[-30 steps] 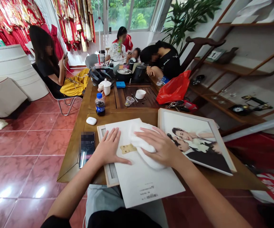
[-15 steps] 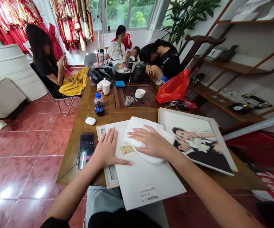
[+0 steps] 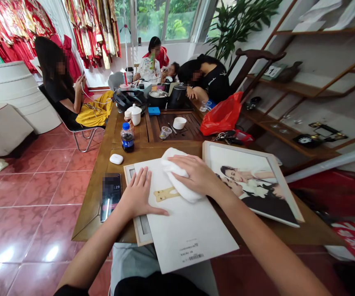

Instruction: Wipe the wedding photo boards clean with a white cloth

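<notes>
A white backing board [image 3: 180, 222] with a small tan hanger and a barcode label lies on a light picture frame [image 3: 140, 228] at the near edge of the wooden table [image 3: 94, 193]. My left hand [image 3: 137, 193] lies flat and open on the board's left side. My right hand [image 3: 196, 174] presses a folded white cloth [image 3: 177, 176] against the board's upper right, fingers laid over the cloth. A framed wedding photo [image 3: 251, 181] lies just right of my right hand.
A phone [image 3: 111, 195] and a white earbud case [image 3: 116, 158] lie left of the frame. Further back stand a cola bottle [image 3: 127, 137], cups, kettles and a red plastic bag [image 3: 222, 115]. Several people sit at the far end. Shelves stand on the right.
My right hand has slid the cloth up and away across the board, uncovering the tan hanger. My left hand has stayed flat in place.
</notes>
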Demonstrator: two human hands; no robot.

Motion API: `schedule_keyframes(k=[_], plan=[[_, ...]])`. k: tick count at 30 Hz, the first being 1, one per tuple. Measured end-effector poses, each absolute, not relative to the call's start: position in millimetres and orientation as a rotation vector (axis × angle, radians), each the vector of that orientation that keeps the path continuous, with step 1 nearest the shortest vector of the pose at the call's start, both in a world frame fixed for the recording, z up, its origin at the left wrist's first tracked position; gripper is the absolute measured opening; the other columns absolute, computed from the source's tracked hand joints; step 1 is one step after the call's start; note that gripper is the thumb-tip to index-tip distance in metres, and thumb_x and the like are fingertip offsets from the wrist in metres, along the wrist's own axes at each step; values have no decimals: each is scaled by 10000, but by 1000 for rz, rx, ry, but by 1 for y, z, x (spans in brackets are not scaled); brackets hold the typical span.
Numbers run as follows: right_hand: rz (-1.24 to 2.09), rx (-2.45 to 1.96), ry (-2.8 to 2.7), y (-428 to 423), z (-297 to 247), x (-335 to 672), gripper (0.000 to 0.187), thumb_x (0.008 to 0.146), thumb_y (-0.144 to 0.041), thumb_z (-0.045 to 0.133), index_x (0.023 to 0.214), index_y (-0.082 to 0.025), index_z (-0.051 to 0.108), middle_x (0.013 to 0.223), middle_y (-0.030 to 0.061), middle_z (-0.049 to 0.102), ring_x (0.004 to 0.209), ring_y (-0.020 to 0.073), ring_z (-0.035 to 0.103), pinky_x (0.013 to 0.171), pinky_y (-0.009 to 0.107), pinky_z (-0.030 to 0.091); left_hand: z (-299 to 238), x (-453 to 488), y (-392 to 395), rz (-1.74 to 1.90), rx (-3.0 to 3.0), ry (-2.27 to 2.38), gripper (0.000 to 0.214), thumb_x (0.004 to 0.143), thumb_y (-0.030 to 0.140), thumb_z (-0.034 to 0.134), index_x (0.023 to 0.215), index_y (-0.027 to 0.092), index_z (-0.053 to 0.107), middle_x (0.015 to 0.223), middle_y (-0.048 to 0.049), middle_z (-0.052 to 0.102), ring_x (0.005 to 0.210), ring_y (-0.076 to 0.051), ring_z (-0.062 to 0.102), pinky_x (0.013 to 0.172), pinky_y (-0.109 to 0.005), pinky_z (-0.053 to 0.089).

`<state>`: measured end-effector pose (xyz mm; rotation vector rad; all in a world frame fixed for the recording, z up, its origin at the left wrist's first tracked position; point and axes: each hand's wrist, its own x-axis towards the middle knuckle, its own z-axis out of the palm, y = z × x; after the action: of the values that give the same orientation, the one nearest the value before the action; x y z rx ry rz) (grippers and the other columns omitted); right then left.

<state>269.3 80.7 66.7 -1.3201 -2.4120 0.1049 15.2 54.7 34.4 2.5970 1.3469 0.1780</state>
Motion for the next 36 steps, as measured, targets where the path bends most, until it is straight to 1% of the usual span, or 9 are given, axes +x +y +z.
schedule_keyframes(k=[3,6,10,15,18,22,24,32,36], plan=[[202,-1181,-2585,87,64,243,481,963,-361,518,1433,-266,558,1474,90,587,1404,314,480,1182,629,247,36,15,55,201,2599,1333,1464,559,1064,406,1595,45,237,1676,-256,142,1573,-398,78,1278,-553,140],[267,-1127,-2655,93,61,232,482,918,-337,565,1396,-283,594,1455,77,606,1389,315,494,1186,641,212,37,15,54,238,2606,1316,1424,573,1060,406,1591,75,262,1678,-242,168,1576,-392,79,1275,-561,151],[296,-1165,-2642,99,60,235,487,897,-357,576,1377,-282,611,1446,71,615,1377,312,505,1174,621,239,37,15,54,207,2608,1325,1427,576,1059,405,1554,23,315,1671,-266,168,1575,-400,72,1279,-546,141],[276,-1288,-2573,109,56,245,449,921,-407,538,1341,-276,632,1436,83,621,1369,329,508,1156,648,250,35,14,55,197,2589,1334,1470,572,1059,411,1608,43,181,1679,-257,127,1574,-402,79,1269,-553,166],[245,-1389,-2507,118,51,256,454,938,-426,516,1341,-250,626,1426,99,625,1358,341,514,1133,652,291,35,14,55,159,2565,1345,1469,582,1052,423,1607,28,182,1682,-254,105,1573,-405,75,1275,-529,159],[188,-1497,-2402,126,47,270,444,956,-414,482,1320,-211,635,1405,117,637,1318,330,551,1077,572,401,36,15,55,178,2557,1339,1453,589,1051,416,1614,50,175,1687,-238,104,1576,-395,72,1275,-525,158],[163,-1510,-2376,125,46,273,441,971,-409,461,1323,-207,632,1403,111,639,1305,314,562,1066,538,419,36,15,55,183,2560,1330,1451,590,1052,409,1614,50,177,1688,-236,101,1577,-390,65,1278,-525,152],[143,-1366,-2480,121,50,261,471,1003,-441,435,1405,-238,575,1453,118,600,1371,325,497,1144,618,263,37,15,56,126,2545,1318,1492,575,1048,443,1604,0,175,1680,-267,61,1572,-412,25,1282,-536,127],[189,-1236,-2582,119,52,251,464,1002,-454,449,1404,-266,583,1447,88,612,1382,310,493,1174,619,210,34,14,56,155,2540,1317,1487,566,1034,491,1619,45,134,1683,-262,78,1572,-409,37,1276,-539,146]])
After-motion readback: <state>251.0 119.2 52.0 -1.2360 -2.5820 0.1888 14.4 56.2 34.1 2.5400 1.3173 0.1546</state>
